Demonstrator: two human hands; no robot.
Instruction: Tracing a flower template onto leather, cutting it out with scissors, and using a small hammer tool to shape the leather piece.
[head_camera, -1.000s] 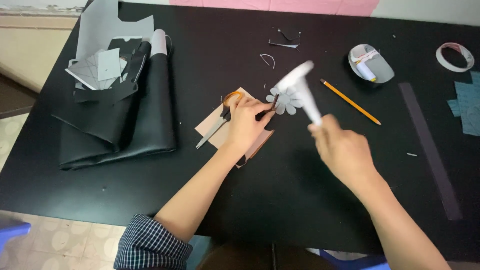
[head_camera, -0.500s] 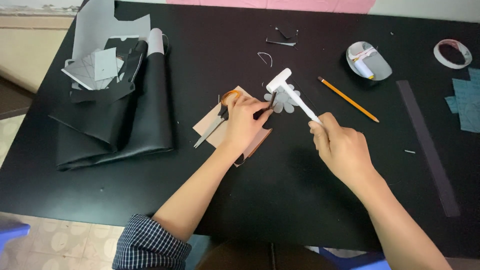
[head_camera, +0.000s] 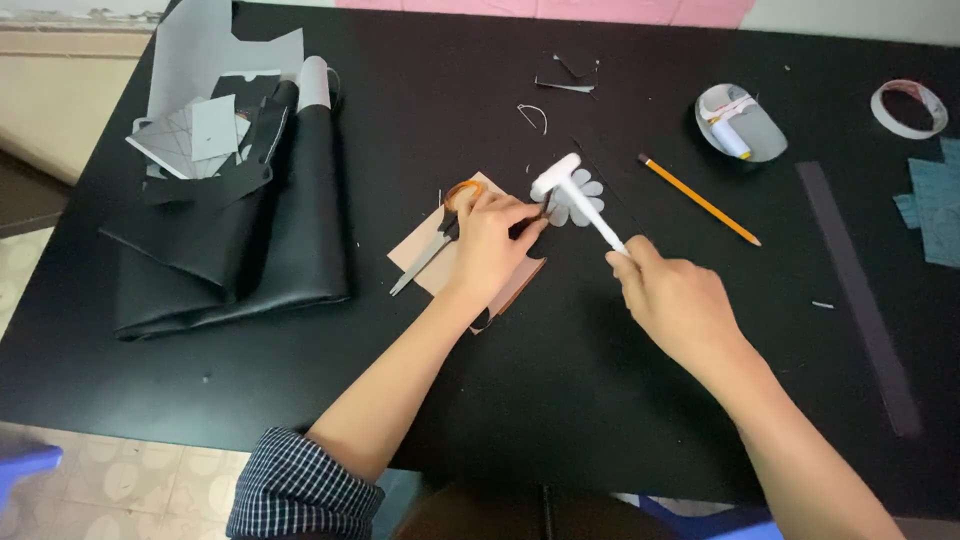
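Lowered since a second ago, the small white mallet (head_camera: 578, 200) now has its head just above the grey flower-shaped cutout (head_camera: 580, 197), where earlier it was swung up and blurred. Nearest the camera, the right hand (head_camera: 672, 297) is wrapped tight around the end of the mallet's handle, forearm angling in from the lower right, wrist bent so the head points up and left. The left hand (head_camera: 490, 245), its checked sleeve pushed up, rests palm-down on a tan leather piece (head_camera: 418, 252), fingertips pinched on something dark at the cutout's edge; what it pinches is too small to tell. Scissors (head_camera: 435, 240) lie partly under that hand. By my reading this is the striking step, and each blow needs the pinched piece kept still. Farther off on the black counter (head_camera: 560, 400) lie a pencil (head_camera: 698, 199), folded black leather (head_camera: 225, 240) and a tape roll (head_camera: 908, 108).
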